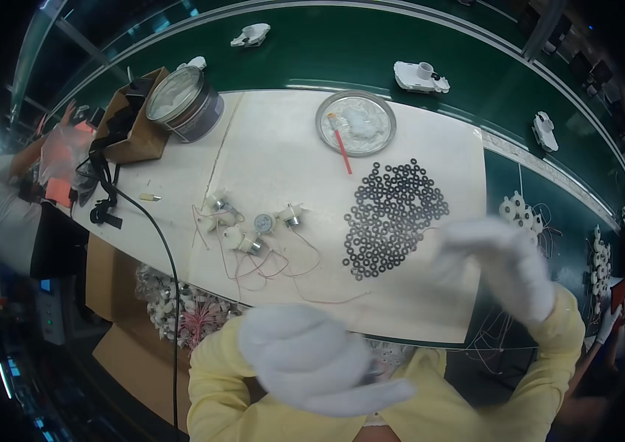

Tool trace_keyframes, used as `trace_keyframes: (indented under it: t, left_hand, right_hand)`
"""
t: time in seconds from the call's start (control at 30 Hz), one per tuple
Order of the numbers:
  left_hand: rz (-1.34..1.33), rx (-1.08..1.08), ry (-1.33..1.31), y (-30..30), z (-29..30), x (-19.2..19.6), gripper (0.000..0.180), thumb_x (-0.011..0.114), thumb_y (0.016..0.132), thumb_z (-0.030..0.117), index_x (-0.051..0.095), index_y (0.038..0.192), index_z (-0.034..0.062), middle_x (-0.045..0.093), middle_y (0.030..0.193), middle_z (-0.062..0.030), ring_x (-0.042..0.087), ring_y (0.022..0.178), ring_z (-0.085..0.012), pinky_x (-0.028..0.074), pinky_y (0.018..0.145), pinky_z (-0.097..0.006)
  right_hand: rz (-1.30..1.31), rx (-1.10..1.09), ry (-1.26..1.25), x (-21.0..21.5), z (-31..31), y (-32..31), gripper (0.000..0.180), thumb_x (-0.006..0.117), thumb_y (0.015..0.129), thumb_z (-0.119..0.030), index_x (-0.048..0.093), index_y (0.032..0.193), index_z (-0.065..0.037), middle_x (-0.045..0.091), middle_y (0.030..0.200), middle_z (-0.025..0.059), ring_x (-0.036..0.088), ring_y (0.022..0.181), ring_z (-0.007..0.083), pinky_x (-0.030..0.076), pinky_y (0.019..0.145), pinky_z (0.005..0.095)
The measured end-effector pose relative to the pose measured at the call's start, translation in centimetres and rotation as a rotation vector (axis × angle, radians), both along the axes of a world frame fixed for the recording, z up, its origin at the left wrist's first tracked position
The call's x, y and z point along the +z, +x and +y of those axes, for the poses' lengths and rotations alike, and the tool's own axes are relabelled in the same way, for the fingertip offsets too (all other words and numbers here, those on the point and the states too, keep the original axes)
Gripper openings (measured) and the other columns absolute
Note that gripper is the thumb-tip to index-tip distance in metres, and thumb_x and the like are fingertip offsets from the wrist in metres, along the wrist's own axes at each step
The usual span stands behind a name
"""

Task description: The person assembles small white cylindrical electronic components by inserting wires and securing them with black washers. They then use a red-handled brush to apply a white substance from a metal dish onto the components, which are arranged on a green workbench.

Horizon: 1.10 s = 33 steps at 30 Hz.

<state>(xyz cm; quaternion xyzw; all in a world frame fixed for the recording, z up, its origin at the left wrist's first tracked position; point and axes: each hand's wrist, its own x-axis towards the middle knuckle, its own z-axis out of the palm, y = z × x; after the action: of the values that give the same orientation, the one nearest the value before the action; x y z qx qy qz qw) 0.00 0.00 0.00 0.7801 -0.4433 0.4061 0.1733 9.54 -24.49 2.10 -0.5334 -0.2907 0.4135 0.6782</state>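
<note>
Both hands wear white gloves: the left hand near, the right hand to the right, each on a pale yellow sleeve. The worktop is off-white, set on a dark green belt. The rings are black, spread in a dotted patch. The motors are silver and white with thin red and white wires. The far dish is silver-grey with whitish paste and a red stick. The tin on the left is dark grey with a pale top, beside a brown bag. A black cable crosses the left edge. White parts lie on the belt.
</note>
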Motion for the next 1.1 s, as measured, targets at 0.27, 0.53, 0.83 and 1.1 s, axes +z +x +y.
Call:
trace_keyframes:
  t: [0.27, 0.53, 0.83, 1.1]
  left_hand:
    - [0.211, 0.152, -0.125, 3.3, 0.5, 0.8, 0.028, 0.063, 0.084, 0.027, 0.067, 0.109, 0.0153, 0.058, 0.087, -0.0028, 0.056, 0.072, -0.0198, 0.043, 0.065, -0.031]
    - [0.468, 0.814, 0.064, 4.8, 5.6, -4.2, 0.026, 0.072, 0.079, 0.016, 0.067, 0.103, 0.0067, 0.056, 0.080, -0.0060, 0.055, 0.079, -0.0279, 0.043, 0.069, -0.042]
    - [0.355, 0.731, 0.077, 4.5, 4.8, -5.6, 0.022, 0.072, 0.077, 0.016, 0.066, 0.097, 0.0082, 0.053, 0.077, -0.0069, 0.056, 0.083, -0.0278, 0.044, 0.072, -0.041]
    - [0.554, 0.619, 0.082, 2.7, 4.4, -5.8, 0.018, 0.073, 0.075, 0.014, 0.063, 0.090, 0.0099, 0.054, 0.080, -0.0072, 0.057, 0.088, -0.0293, 0.046, 0.077, -0.042]
  right_hand:
    - [0.462, 0.045, -0.261, -1.2, 5.8, -1.6, 0.050, 0.037, 0.106, -0.043, 0.063, 0.110, -0.001, 0.057, 0.078, 0.0030, 0.053, 0.067, 0.0128, 0.041, 0.059, 0.0263]
    - [0.389, -0.019, -0.680, 0.0, 0.3, -2.3, 0.057, 0.038, 0.104, -0.046, 0.068, 0.096, 0.002, 0.042, 0.053, -0.0042, 0.036, 0.044, 0.0062, 0.029, 0.042, 0.0214]
    - [-1.285, -0.239, -0.780, -4.0, -0.5, -3.7, 0.032, 0.076, 0.083, -0.035, 0.067, 0.096, -0.007, 0.059, 0.069, 0.0013, 0.059, 0.060, 0.0170, 0.046, 0.056, 0.0320]
    - [-1.488, -0.264, -0.928, -5.4, -0.3, -2.4, 0.037, 0.077, 0.079, -0.041, 0.065, 0.096, -0.011, 0.063, 0.066, 0.0025, 0.062, 0.056, 0.0222, 0.047, 0.051, 0.0336]
